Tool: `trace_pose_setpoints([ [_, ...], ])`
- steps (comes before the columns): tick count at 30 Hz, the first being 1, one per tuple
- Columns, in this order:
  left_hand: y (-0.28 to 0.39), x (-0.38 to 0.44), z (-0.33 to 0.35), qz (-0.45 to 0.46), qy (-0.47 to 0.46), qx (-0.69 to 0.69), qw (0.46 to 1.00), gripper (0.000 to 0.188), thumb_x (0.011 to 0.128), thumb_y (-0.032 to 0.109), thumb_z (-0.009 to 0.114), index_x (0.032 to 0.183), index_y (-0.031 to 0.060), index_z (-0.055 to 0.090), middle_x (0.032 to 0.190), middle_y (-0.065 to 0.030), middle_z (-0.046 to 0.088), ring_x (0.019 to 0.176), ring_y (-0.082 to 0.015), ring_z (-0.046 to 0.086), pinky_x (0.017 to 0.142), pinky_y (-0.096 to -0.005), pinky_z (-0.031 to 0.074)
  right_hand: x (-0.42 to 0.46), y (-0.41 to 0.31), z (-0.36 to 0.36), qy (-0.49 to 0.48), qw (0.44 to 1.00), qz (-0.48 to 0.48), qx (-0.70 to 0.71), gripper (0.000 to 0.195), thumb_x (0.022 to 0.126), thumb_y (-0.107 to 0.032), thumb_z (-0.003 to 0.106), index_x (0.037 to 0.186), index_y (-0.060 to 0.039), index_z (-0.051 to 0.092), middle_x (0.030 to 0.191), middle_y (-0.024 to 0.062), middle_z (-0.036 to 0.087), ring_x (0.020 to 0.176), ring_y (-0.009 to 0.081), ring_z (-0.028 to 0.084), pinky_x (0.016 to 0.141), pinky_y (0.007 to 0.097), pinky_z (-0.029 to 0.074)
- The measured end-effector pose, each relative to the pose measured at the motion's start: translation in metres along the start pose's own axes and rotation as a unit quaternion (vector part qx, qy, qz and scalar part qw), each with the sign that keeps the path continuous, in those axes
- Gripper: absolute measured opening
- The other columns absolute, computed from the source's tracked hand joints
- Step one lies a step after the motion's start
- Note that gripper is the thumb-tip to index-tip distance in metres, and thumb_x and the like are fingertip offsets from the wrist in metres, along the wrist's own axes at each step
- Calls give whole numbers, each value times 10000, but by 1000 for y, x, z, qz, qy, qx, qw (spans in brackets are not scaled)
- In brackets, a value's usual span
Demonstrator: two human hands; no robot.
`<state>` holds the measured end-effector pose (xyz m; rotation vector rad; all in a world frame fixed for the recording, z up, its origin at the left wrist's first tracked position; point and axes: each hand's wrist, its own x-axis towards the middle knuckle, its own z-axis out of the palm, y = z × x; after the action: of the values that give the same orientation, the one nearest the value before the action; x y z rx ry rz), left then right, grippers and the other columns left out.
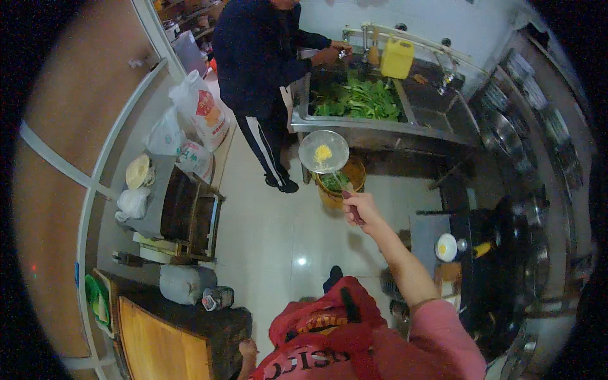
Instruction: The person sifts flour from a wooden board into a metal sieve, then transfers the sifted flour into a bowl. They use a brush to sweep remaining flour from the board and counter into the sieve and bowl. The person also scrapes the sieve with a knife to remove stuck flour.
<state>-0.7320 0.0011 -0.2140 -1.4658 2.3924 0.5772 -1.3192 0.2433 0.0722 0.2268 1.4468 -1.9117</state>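
Observation:
My right hand (362, 211) grips the dark reddish handle of a round strainer or skimmer (311, 149), held out over the floor. Small yellow bits (323, 153) lie in its round head. Below it stands a yellowish bucket (332, 198) with green leaves (334, 181) inside. At the lower edge of the view, my left hand (248, 349) is beside the dark counter end near a wooden board (164, 332); its fingers are only partly visible, and whether it touches the counter is unclear.
Another person (259, 61) stands at a metal sink (351, 122) holding leafy greens (363, 99). A yellow jug (397, 57) is behind it. Plastic sacks (204, 114) lean at left. A white bowl (446, 247) sits by the dark stove area at right.

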Motion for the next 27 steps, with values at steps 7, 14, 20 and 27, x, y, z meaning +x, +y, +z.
trace_pose_setpoints([
  [7,132,-23,-6,-102,-56,-280,953,191,806,111,595,964,12,631,635,-84,598,515,-205,583,452,-362,493,67,-56,-5,-47,997,7,-53,150,830,-77,528,970,-28,551,596,-2,482,430,81,427,365,226,307],
  [14,172,37,-41,-330,13,-479,813,185,881,151,565,984,5,612,697,-48,577,517,-143,541,430,-297,468,110,-88,-16,-93,994,-26,-56,79,808,-84,535,729,-78,527,562,3,490,398,94,401,355,252,284],
  [20,244,11,-30,-290,151,-468,821,205,893,124,520,1037,15,617,681,-42,564,507,-120,526,413,-284,457,148,-121,-42,-64,994,48,-74,57,807,-62,566,843,-27,592,583,32,528,395,111,447,351,258,315],
  [27,355,-43,36,-360,76,-451,813,233,833,81,551,1037,-6,623,613,-54,556,473,-136,526,387,-300,458,175,-158,-96,-71,984,55,-154,107,818,-62,574,890,12,603,551,42,514,395,128,465,376,286,357],
])
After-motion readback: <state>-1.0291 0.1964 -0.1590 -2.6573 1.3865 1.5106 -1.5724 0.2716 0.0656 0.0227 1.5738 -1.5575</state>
